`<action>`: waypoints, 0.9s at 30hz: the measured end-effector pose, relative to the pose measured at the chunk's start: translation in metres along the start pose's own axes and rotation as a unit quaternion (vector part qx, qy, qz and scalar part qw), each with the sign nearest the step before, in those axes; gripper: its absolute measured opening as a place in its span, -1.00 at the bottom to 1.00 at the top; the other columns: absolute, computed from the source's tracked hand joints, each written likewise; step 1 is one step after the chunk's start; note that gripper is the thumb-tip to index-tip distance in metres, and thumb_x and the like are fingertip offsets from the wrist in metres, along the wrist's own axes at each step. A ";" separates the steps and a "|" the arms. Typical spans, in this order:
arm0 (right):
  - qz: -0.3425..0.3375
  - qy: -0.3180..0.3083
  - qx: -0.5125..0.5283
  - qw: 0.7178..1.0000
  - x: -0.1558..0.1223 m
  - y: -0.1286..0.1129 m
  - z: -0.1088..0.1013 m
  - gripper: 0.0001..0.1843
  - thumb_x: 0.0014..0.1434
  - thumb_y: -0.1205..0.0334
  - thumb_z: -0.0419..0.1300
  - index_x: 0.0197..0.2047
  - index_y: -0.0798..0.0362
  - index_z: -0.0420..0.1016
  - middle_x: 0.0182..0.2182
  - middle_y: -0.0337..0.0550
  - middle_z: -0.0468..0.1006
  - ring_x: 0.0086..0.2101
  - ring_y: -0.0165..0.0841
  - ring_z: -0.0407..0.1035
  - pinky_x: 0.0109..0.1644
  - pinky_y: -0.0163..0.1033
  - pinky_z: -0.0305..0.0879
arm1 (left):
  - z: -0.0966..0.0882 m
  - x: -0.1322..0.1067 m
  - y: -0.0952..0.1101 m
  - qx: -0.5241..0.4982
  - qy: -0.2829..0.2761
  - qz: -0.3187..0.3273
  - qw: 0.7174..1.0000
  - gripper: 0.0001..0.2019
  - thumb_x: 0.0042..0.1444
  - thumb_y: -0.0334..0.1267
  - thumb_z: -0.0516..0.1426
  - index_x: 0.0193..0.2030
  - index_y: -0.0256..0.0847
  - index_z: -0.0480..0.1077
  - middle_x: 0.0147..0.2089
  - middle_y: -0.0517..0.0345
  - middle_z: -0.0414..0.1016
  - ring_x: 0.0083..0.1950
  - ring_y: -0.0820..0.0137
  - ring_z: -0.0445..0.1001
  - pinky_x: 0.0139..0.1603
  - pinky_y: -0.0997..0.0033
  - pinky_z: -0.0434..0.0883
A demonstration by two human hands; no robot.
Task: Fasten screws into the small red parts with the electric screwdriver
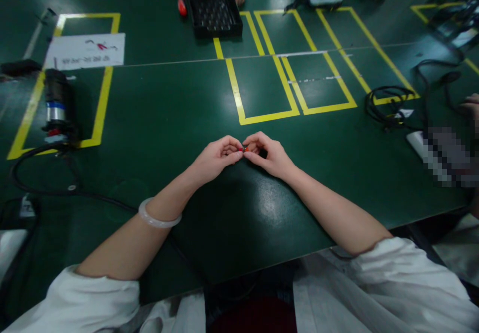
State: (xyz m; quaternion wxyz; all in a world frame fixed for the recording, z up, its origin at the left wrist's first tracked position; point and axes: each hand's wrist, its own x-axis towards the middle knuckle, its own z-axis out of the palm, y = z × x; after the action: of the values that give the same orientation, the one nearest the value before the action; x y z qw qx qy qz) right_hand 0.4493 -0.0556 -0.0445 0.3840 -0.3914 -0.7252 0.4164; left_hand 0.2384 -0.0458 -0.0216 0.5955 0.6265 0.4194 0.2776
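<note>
Over the near middle of the green worktop [168, 103], you've got a tiny red-and-orange part [244, 149], darker at its centre, pinched where both hands meet. Your left hand [217, 159] grips the red end, your right hand [272, 158] the orange end; other fingers curled. Too small to tell what it is, or whether it's one piece or two. Likely very light, probably stiff, maybe slippery; fragility unclear. Best hold: ends only, thumb against forefinger, light pressure, leaving the middle free. Around you: black cylindrical tool [58, 96] off to your left, black tray [218, 33] on the far side, yellow tape outlines [269, 117] beyond your fingers.
</note>
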 end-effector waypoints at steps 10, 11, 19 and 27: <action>-0.014 0.009 -0.003 1.000 0.001 0.002 0.001 -0.81 0.27 0.20 0.23 -0.06 0.01 0.40 -0.27 -0.22 0.55 -0.36 -0.43 0.40 -0.25 -0.28 0.35 | 0.001 0.000 -0.001 -0.003 0.023 0.015 1.000 -0.70 0.13 -0.11 0.28 -0.10 -0.25 0.44 -0.16 0.05 0.52 -0.14 0.34 0.49 -0.07 0.32 0.43; -0.013 0.009 0.000 1.000 0.001 0.002 0.001 -0.79 0.26 0.21 0.23 -0.04 0.01 0.39 -0.25 -0.22 0.56 -0.36 -0.43 0.41 -0.25 -0.28 0.35 | 0.001 0.001 -0.002 -0.004 0.025 0.017 1.000 -0.71 0.13 -0.12 0.28 -0.10 -0.26 0.44 -0.16 0.04 0.52 -0.13 0.33 0.50 -0.06 0.32 0.43; -0.030 0.003 -0.031 0.999 0.001 -0.001 -0.001 -0.85 0.24 0.29 0.24 -0.11 0.04 0.45 -0.23 -0.20 0.56 -0.34 -0.42 0.42 -0.20 -0.26 0.36 | 0.001 0.001 -0.005 -0.008 0.034 0.024 0.999 -0.69 0.08 -0.16 0.33 -0.13 -0.26 0.41 -0.12 0.04 0.49 -0.10 0.33 0.49 -0.03 0.33 0.44; -0.046 0.006 -0.056 0.997 0.001 0.001 0.000 -0.84 0.25 0.29 0.22 -0.08 0.02 0.45 -0.24 -0.21 0.54 -0.32 -0.40 0.41 -0.19 -0.25 0.36 | 0.004 0.001 0.000 -0.022 0.048 0.023 0.998 -0.68 0.10 -0.11 0.32 -0.14 -0.26 0.41 -0.19 0.05 0.50 -0.17 0.34 0.49 -0.06 0.30 0.42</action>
State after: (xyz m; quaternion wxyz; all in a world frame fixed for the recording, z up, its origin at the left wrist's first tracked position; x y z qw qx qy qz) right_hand 0.4493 -0.0539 -0.0451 0.3851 -0.3808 -0.7621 0.3548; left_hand 0.2418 -0.0468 -0.0226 0.5821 0.6081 0.4271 0.3302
